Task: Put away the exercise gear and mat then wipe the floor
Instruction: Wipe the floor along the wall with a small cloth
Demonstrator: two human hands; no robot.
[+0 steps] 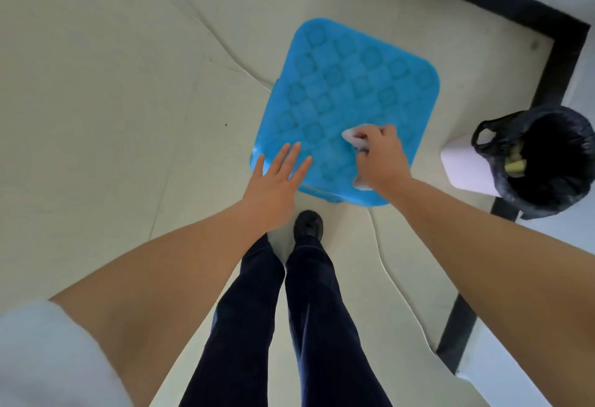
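Note:
A blue plastic stool (347, 84) with a woven-pattern seat stands on the pale floor in front of my feet. My right hand (381, 158) is shut on a crumpled white cloth (352, 134), pressed against the near right part of the seat. My left hand (277, 178) hovers open with fingers spread over the seat's near left corner. No exercise gear or mat is in sight.
A white bin (470, 165) lined with a black bag (547, 155) stands to the right, against a black baseboard (553, 68). Thin cables (396, 287) trail across the floor on the left and under the stool. My black shoe (308, 224) is just below the stool.

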